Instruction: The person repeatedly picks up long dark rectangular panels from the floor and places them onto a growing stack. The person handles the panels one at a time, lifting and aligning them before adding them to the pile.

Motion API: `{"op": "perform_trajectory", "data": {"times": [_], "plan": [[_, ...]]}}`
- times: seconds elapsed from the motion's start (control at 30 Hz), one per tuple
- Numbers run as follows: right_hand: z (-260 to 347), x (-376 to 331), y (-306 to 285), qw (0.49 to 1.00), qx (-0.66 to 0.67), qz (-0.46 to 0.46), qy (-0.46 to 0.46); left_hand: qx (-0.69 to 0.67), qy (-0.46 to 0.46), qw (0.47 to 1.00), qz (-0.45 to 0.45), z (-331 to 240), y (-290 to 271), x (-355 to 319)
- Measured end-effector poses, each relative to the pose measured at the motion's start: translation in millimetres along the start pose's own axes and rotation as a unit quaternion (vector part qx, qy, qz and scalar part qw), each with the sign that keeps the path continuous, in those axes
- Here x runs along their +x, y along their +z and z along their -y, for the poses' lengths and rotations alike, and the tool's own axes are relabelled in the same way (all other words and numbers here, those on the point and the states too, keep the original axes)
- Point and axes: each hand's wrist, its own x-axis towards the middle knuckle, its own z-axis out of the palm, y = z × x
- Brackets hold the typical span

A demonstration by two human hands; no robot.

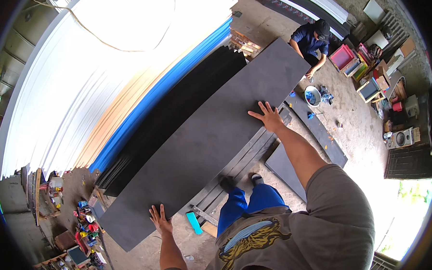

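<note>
Grey board: long, tilted over a black sheet stack. Left hand, fingers spread flat on its lower edge; right hand, fingers splayed against its side edge.

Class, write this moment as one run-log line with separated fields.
left hand: flat on dark grey board, near end | right hand: flat on board's long edge | board: over stacked sheets | another person: crouching at far end
</note>
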Motion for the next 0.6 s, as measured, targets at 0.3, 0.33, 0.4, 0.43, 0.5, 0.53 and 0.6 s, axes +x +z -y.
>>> {"op": "perform_trajectory", "data": {"times": [0.3, 0.33, 0.4, 0.43, 0.5, 0.53, 0.6], "plan": [[-3.3, -2.2, -7.0, 1.000, 0.011, 0.006, -0.015, -0.009, -0.002, 1.000, 0.004, 0.5, 2.5, 0.9], [-4.2, -0.6, -6.5, 1.000, 0.011, 0.003, -0.017, -0.009, -0.003, 1.000, 0.005, 0.2, 3.1, 0.8], [-6.5, 2.1, -4.0, 1.000, 0.010, 0.000, -0.019, -0.008, -0.003, 1.000, 0.007, -0.6, 4.4, 0.8], [-7.9, 3.4, -1.8, 1.000, 0.010, 0.000, -0.019, -0.009, -0.001, 1.000, 0.005, -0.4, 6.1, 1.6], [-8.7, 4.3, -1.4, 1.000, 0.012, 0.004, -0.024, -0.010, 0.004, 1.000, 0.001, 2.1, 9.0, 2.4], [-7.6, 4.6, -4.1, 0.999, 0.016, 0.007, -0.029, -0.013, 0.004, 1.000, 0.000, 2.7, 8.7, 1.6], [-8.6, 7.2, -7.4, 0.999, 0.013, 0.023, -0.042, -0.018, 0.004, 1.000, -0.002, 0.6, 6.1, 1.7]]}}
